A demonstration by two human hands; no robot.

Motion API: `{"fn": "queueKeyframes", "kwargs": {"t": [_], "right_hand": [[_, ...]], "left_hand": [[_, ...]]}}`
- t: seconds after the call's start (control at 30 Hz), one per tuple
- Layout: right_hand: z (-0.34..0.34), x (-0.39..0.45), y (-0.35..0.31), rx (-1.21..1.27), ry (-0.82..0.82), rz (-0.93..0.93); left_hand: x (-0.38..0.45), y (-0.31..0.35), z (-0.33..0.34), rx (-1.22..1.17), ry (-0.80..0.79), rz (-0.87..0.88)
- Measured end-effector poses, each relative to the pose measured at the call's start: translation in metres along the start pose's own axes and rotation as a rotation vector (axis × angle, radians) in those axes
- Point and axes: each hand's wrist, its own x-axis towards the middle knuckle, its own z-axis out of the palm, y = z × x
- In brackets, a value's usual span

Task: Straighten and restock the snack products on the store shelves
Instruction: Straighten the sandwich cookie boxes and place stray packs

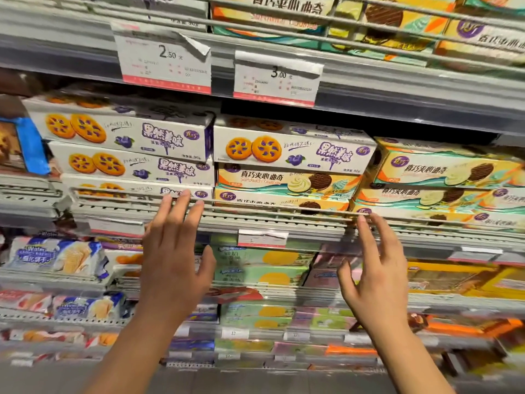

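White blueberry biscuit boxes (125,132) lie stacked three high at the left of the middle shelf. A single one (292,146) tops a pile of orange-and-teal sandwich cookie boxes (287,180). More cookie boxes (443,169) are stacked at the right. My left hand (174,251) is raised with straight fingers, its tips at the wire guard rail (255,209) below the left stack. My right hand (375,260) is spread open, fingertips near the rail under the middle pile. Neither hand holds anything.
Price tags (166,61) hang from the shelf edge above, where more cookie boxes (383,21) sit. Lower shelves hold wafer packs (56,257), green boxes (261,268) and yellow boxes (454,277). A blue-edged box (25,146) sits far left.
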Motion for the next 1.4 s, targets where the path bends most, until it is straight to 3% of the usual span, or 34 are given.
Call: {"fn": "queueKeyframes", "kwargs": {"t": [0.1,0.2,0.33,0.5,0.7,1.13,1.4], "right_hand": [[-0.003,0.001,-0.002,-0.027,-0.030,0.008],[-0.009,0.003,-0.003,-0.022,-0.054,0.022],[-0.033,0.025,-0.015,0.122,-0.021,0.065],[-0.075,0.077,-0.045,0.118,0.167,-0.207],[-0.067,0.128,-0.063,-0.152,0.026,-0.346],[-0.070,0.152,-0.071,-0.326,-0.125,-0.329],[-0.106,0.141,-0.072,-0.346,-0.053,-0.431]], "left_hand": [[0.005,-0.002,0.003,0.004,0.065,0.017],[0.011,0.002,-0.002,0.000,0.066,-0.087],[0.011,0.005,-0.005,0.048,0.091,-0.070],[0.015,0.014,-0.014,0.071,-0.032,-0.170],[0.014,0.021,-0.023,0.128,-0.075,-0.162],[0.022,0.043,-0.046,0.197,-0.249,-0.235],[0.036,0.040,-0.059,0.283,-0.284,-0.133]]}}
